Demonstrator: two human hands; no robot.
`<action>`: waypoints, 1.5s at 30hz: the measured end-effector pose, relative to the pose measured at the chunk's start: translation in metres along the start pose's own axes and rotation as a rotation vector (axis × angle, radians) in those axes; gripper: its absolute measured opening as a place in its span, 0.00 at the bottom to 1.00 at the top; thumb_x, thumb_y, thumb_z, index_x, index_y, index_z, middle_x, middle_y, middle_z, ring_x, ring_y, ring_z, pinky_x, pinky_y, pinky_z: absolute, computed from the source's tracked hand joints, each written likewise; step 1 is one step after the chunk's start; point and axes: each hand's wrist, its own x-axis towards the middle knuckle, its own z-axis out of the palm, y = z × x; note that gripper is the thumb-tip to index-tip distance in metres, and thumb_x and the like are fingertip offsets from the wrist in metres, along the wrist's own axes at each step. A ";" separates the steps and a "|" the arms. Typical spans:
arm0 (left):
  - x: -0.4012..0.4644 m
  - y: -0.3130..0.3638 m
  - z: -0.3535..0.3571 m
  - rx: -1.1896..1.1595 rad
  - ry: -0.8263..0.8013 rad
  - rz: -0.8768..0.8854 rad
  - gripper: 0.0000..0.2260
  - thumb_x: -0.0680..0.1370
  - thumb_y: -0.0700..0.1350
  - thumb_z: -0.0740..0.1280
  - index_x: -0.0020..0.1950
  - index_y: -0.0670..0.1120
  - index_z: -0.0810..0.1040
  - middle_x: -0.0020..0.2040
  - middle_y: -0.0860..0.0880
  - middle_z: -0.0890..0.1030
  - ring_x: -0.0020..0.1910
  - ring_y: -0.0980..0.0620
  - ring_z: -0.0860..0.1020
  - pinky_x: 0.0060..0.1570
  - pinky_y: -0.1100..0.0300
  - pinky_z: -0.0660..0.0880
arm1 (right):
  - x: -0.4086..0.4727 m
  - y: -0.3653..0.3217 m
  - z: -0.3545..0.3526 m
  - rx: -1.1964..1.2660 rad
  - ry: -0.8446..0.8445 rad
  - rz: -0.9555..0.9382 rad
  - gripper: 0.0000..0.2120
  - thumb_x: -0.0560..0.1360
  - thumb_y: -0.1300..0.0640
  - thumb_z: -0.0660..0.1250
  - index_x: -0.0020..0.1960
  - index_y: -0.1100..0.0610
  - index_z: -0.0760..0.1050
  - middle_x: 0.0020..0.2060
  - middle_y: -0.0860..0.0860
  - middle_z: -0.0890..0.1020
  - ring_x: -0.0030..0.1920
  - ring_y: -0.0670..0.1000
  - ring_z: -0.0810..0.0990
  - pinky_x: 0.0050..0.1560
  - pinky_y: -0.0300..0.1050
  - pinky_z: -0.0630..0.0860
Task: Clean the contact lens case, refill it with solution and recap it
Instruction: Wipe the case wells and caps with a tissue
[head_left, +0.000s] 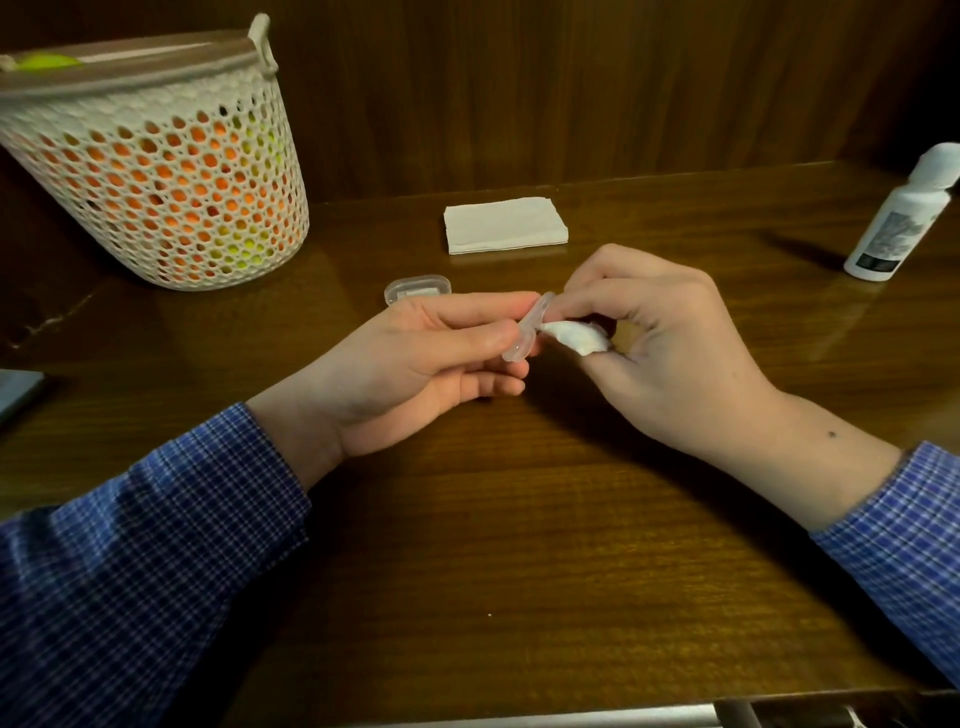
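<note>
Head view: the left hand (415, 358) pinches the clear lens case (524, 332); the right hand (670, 338) grips a tissue wad (576, 335). Hard wiping could flick the case loose.

We see blue checked sleeves (156, 519) behind the hands, over a dark brown wood-grain table (519, 545). Beyond the fingers lie white folded tissues (505, 225); far left, a cream lattice basket (171, 171) shows orange and yellow-green.
</note>
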 end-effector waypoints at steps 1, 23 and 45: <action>0.001 0.000 -0.001 -0.009 0.004 -0.003 0.20 0.74 0.44 0.70 0.67 0.46 0.81 0.50 0.49 0.84 0.47 0.55 0.81 0.51 0.60 0.80 | 0.000 -0.001 0.001 0.004 0.005 0.022 0.10 0.74 0.65 0.75 0.54 0.55 0.85 0.45 0.47 0.81 0.46 0.43 0.78 0.45 0.33 0.76; 0.003 -0.015 0.006 0.021 0.093 0.116 0.19 0.73 0.38 0.71 0.64 0.42 0.82 0.52 0.45 0.86 0.53 0.51 0.84 0.57 0.58 0.79 | 0.006 -0.006 0.001 0.298 -0.116 0.401 0.05 0.77 0.53 0.73 0.51 0.44 0.86 0.47 0.38 0.85 0.52 0.39 0.81 0.55 0.40 0.78; 0.008 -0.016 0.009 0.128 0.206 0.253 0.16 0.73 0.40 0.71 0.61 0.48 0.83 0.56 0.46 0.87 0.56 0.48 0.85 0.50 0.60 0.82 | 0.007 -0.011 0.002 0.520 -0.134 0.514 0.06 0.78 0.54 0.72 0.45 0.52 0.88 0.42 0.46 0.88 0.51 0.46 0.84 0.58 0.49 0.80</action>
